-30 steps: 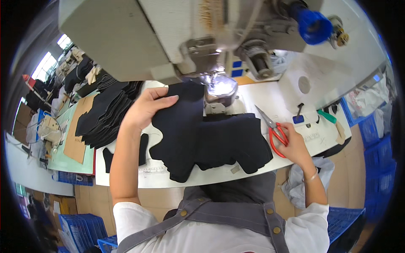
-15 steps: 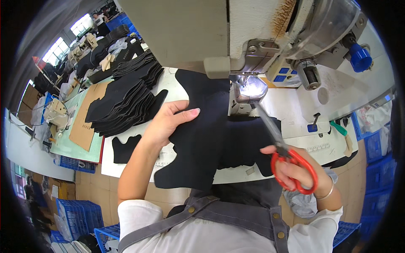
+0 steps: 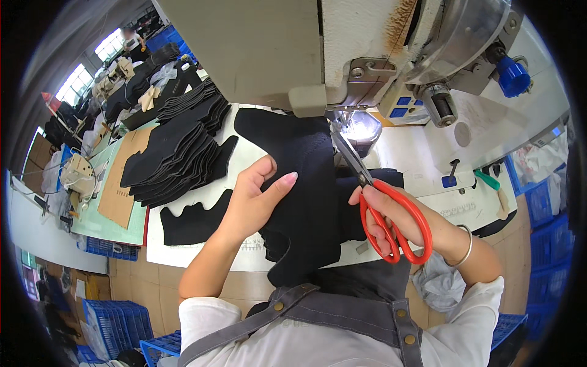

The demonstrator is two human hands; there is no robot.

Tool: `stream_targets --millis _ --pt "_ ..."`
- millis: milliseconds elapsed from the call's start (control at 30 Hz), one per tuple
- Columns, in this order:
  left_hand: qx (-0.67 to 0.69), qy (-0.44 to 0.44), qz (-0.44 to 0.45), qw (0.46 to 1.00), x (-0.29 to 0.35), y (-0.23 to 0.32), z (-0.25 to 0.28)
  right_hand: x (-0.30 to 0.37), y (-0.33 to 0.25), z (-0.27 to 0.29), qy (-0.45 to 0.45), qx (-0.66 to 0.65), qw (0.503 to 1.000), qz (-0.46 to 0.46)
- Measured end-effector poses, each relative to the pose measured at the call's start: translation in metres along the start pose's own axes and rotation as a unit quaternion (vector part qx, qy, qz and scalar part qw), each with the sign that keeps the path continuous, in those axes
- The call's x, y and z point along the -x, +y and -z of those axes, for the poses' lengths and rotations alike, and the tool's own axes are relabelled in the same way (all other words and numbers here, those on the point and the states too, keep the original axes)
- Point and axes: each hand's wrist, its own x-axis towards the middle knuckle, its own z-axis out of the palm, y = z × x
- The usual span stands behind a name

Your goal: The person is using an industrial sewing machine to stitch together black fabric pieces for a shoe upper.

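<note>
My left hand point(image 3: 255, 199) pinches the left side of a black fabric piece point(image 3: 309, 208) between thumb and curled fingers. This piece has wavy edges and lies in front of the sewing machine point(image 3: 263, 52), its lower end at the table's front edge. My right hand point(image 3: 394, 214) holds red-handled scissors point(image 3: 365, 177) by the loops. Their blades point up and left, with the tips at the fabric's upper right edge, close to the lit needle area point(image 3: 359, 129). More black fabric point(image 3: 373, 177) lies to the right, partly behind the scissors.
A stack of black cut pieces point(image 3: 174, 168) stands at the left, with a single black piece point(image 3: 192, 223) before it. Beyond lies brown cardboard point(image 3: 122, 189). A green-handled tool point(image 3: 487, 179) rests at the right edge of the table. Blue crates point(image 3: 116, 324) stand on the floor.
My right hand has brought the scissors left, their tips now at the fabric's edge. The fabric has turned, its lower end shifting right and its upper end left. My left hand stays on it.
</note>
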Motion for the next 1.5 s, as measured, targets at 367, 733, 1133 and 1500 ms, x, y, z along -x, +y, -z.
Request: stream_targets --millis 367,733,1133,1500 --pt "-0.021 -0.006 -0.003 1.000 -0.006 0.010 -0.006 -0.006 -0.001 0.006 0.016 0.033 0.999 0.030" --pt "-0.008 0.002 0.032 0.999 0.003 0.006 -0.004 -0.011 0.001 0.005 -0.017 -0.058 0.998 -0.006" --pt "-0.139 -0.044 0.199 0.969 0.051 0.030 0.153 0.059 0.072 0.060 0.355 0.517 0.777 0.057" --pt "-0.565 -0.073 -0.036 0.821 0.040 -0.045 0.135 0.015 0.076 0.075 0.436 0.579 0.653 0.220"
